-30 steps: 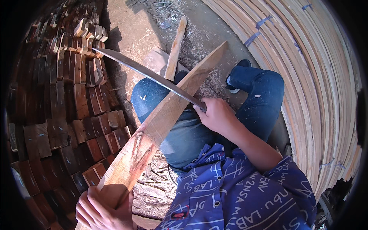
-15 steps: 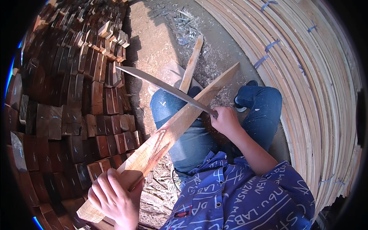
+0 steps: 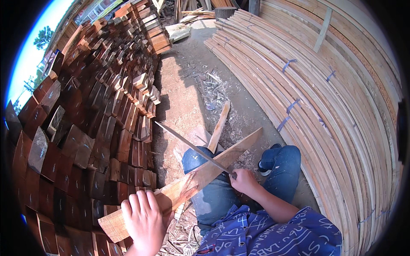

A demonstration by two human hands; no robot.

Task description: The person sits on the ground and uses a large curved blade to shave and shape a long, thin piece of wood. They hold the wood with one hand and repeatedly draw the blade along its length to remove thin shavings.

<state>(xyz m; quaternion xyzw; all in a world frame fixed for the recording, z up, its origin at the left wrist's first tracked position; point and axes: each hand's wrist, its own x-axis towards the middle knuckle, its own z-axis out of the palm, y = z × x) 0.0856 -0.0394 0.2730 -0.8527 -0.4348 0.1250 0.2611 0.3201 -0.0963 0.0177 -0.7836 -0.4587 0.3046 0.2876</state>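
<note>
1. The left hand (image 3: 145, 219) is the nearer grip: its fingers are curled down over the near end of a long wooden plank (image 3: 188, 187), pressed onto its top face and edge.
2. The right hand (image 3: 244, 181) is closed in a fist on the handle of a long thin blade (image 3: 192, 147), which slants up and away to the left, its lower part crossing the plank.
3. The plank runs from beside the left hand, over the lap and the blue-trousered knees (image 3: 200, 160), up to the right above the ground. It looks stiff, rough-sawn and fairly light (a judgement from its thin section); holding it by the near end, as now, leaves the far end free.
4. A shorter wood strip (image 3: 220, 126) lies on the dirt ground (image 3: 183, 98) beyond the knees, among pale shavings.
5. No packages or signs show. To the left rises a stack of dark reddish blocks (image 3: 85, 141); to the right, bundled pale slats (image 3: 324, 106) tied with blue straps, small and ribbon-shaped.
</note>
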